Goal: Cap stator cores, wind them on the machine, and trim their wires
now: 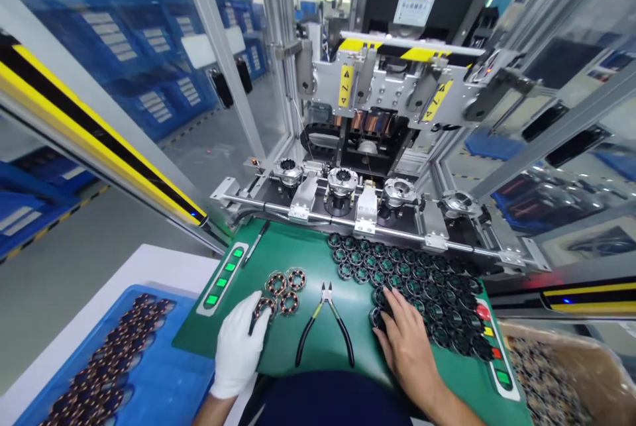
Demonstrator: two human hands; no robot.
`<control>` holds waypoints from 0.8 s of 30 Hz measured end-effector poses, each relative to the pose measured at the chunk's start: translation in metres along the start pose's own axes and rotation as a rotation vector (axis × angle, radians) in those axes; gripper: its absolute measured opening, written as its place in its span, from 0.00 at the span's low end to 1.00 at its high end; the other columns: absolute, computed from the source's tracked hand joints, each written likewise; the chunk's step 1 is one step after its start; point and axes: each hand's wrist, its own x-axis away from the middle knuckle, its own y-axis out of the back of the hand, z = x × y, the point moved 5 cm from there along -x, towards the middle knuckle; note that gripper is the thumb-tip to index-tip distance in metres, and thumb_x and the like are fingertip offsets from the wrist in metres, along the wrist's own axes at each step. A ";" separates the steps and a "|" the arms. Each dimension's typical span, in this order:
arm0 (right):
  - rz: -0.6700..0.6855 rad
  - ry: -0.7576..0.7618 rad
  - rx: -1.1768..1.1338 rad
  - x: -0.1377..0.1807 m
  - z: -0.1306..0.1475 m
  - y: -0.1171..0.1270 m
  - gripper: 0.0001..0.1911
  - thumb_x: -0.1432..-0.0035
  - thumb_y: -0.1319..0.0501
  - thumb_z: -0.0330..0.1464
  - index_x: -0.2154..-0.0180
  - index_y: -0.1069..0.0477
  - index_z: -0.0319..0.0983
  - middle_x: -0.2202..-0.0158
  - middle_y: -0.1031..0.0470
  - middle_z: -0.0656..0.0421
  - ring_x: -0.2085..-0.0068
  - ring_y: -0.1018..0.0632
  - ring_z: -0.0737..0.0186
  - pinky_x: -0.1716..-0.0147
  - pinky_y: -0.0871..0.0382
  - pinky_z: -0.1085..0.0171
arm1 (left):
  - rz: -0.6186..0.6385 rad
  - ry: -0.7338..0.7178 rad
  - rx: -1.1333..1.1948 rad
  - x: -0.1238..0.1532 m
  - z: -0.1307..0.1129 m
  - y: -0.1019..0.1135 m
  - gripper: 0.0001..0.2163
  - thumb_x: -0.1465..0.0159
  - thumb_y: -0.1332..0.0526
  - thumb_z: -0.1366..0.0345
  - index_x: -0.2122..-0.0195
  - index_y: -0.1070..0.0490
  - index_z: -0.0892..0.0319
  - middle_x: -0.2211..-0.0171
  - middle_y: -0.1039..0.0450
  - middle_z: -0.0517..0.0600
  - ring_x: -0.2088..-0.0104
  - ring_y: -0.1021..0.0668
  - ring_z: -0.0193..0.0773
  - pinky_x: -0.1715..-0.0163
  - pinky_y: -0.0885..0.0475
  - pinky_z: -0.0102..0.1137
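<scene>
My left hand [238, 343], in a white glove, rests on the green work mat [328, 346] with its fingers curled on a copper-wound stator [264, 307]. Three more wound stators [285, 282] lie just beyond it. My bare right hand [407, 343] lies with fingers spread on the near edge of a large pile of black unwound stator cores [422, 280], touching one. Black-and-yellow wire cutters [325, 320] lie on the mat between my hands.
A winding machine [368, 194] with several fixtures stands behind the mat. A blue tray [149, 373] of wound stators sits at the left, a brown bag [571, 373] of parts at the right. Button strips [223, 277] flank the mat; a red button [483, 312] is right.
</scene>
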 end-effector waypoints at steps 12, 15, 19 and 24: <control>-0.047 -0.137 0.009 0.006 0.002 -0.005 0.07 0.36 0.45 0.27 0.64 0.29 0.37 0.43 0.29 0.42 0.41 0.29 0.42 0.52 0.26 0.44 | 0.072 0.062 0.067 0.014 0.023 -0.013 0.18 0.32 0.48 0.54 0.50 0.29 0.58 0.53 0.22 0.57 0.54 0.20 0.48 0.53 0.24 0.42; -0.053 -0.109 -0.084 0.004 0.006 0.001 0.09 0.38 0.46 0.24 0.67 0.28 0.38 0.43 0.28 0.45 0.40 0.29 0.42 0.52 0.25 0.43 | 0.096 0.072 0.092 0.015 0.029 -0.015 0.16 0.33 0.47 0.54 0.51 0.27 0.55 0.52 0.22 0.57 0.53 0.21 0.49 0.53 0.24 0.44; -0.039 -0.090 -0.449 -0.037 -0.015 0.041 0.05 0.37 0.41 0.29 0.62 0.26 0.39 0.41 0.31 0.45 0.41 0.27 0.48 0.49 0.24 0.49 | 0.098 0.061 0.098 0.013 0.031 -0.015 0.16 0.34 0.47 0.55 0.52 0.26 0.53 0.54 0.21 0.56 0.54 0.21 0.51 0.54 0.24 0.46; -0.117 -0.067 -0.487 -0.153 -0.104 0.083 0.03 0.40 0.37 0.30 0.63 0.24 0.40 0.48 0.23 0.52 0.47 0.22 0.55 0.47 0.26 0.51 | 0.085 0.077 0.095 0.008 0.028 -0.012 0.17 0.34 0.47 0.54 0.51 0.27 0.55 0.54 0.21 0.57 0.54 0.20 0.50 0.53 0.24 0.45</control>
